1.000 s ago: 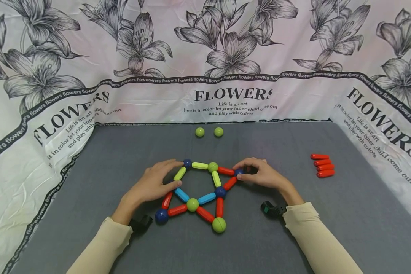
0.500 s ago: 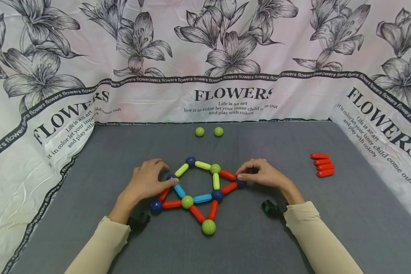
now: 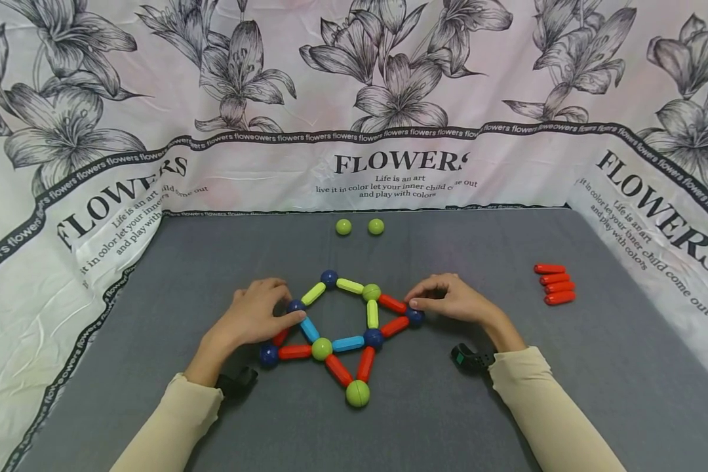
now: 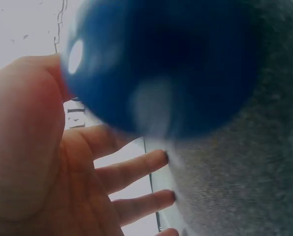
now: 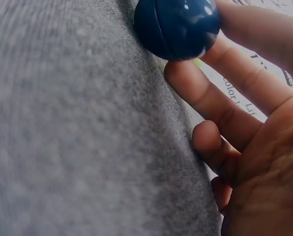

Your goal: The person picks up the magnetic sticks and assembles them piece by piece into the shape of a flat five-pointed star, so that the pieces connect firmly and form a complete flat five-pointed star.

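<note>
A flat frame of toy building rods and balls lies between both hands in the head view. Its ring has yellow-green rods (image 3: 350,286) and blue rods (image 3: 349,343); red rods (image 3: 338,370) form points outside it. My left hand (image 3: 255,316) pinches the ring's left dark blue ball (image 3: 295,306) between thumb and fingers. At the right point, my right hand (image 3: 451,299) pinches another dark blue ball (image 5: 178,27) by thumb and fingertips. The outer left dark blue ball (image 4: 161,64) looms large in the left wrist view, covering the left fingertips. A green ball (image 3: 357,393) ends the near point.
Two loose green balls (image 3: 360,227) sit near the far edge of the grey tabletop (image 3: 478,242). Several red rods (image 3: 559,286) lie stacked in a row at the right. A flower-printed cloth (image 3: 401,170) hangs behind and along the sides.
The frame has turned slightly clockwise, its near green ball shifting left and its outer left ball moving away from me. My left hand has moved left with it; the right hand shifted only slightly.
</note>
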Tool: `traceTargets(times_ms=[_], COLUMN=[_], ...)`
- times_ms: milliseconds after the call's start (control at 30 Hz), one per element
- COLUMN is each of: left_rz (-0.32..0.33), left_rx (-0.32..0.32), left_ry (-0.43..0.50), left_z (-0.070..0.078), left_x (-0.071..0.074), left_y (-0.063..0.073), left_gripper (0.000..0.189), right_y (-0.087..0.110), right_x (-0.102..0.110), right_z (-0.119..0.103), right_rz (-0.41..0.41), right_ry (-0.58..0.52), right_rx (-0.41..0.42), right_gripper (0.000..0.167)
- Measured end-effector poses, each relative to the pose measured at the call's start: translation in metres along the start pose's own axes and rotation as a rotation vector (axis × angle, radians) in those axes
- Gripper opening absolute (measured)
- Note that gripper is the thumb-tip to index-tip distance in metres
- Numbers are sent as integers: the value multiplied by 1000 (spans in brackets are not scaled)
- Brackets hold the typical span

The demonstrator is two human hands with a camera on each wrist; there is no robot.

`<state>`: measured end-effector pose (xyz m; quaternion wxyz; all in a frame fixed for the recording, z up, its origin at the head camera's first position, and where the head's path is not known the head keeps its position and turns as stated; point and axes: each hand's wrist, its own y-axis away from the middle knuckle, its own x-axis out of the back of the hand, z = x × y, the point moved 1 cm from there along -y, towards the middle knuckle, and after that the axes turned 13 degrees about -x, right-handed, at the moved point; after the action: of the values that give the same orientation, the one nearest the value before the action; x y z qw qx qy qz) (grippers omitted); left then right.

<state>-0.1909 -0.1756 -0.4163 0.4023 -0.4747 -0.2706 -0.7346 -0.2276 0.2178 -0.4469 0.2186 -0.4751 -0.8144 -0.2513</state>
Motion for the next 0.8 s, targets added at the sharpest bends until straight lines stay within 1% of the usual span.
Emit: traceTargets(times_ms=[100,200,400,600,733,800], left_rz=[-23,-30,-40,-78,-108,-114], left_rx=[-22,-32,-34,-44,-65,-79], left_ry=[12,23,22,16,21,42], left_z=[2,2,2,4,6,5], left_x=[1,1,1,1,1,-1], left_y=[0,1,2,1,1,0], left_gripper=[38,36,35,31,33,33], right_y=[0,0,0,1,0,0], right_x=[0,0,-1,0,2,5], right_z=[0,-1,-1,-1,-1,1], right_rz=[2,2,7,-1,28,67], right_ry=[-4,-2,3,-24,-58,-74], right_rx=[-4,-3,4,0,16,23], right_gripper=[17,17,15,18,20,22])
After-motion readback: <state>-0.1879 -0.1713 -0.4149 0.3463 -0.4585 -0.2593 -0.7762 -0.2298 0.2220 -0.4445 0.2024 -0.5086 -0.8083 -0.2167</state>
